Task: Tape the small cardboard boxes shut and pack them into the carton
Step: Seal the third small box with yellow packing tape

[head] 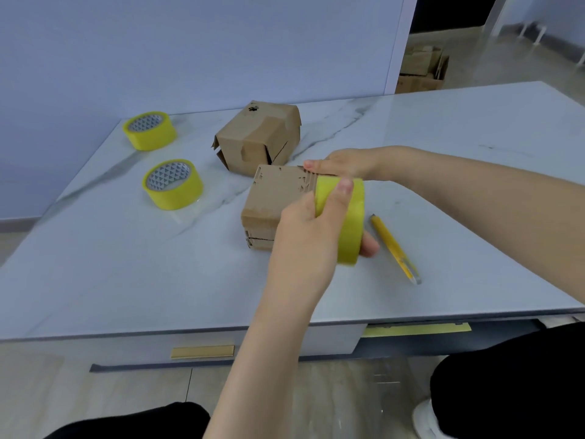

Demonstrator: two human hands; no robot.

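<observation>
Head view: the only print I can see is a grey-white triangle pattern lining the cores of two spare yellow tape rolls [150,130] [172,184]. The small cardboard box [278,194], torn and scuffed along its top, sits mid-table [126,280] in front of a second box [256,137]. The left hand [304,236] grasps a yellow tape roll [353,223] against its right end, and the right hand [345,164] holds its far edge.

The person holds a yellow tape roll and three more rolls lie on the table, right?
Not three: the head view shows two more rolls lying on the table, the far roll and the near roll. The left hand does hold a yellow tape roll.
</observation>
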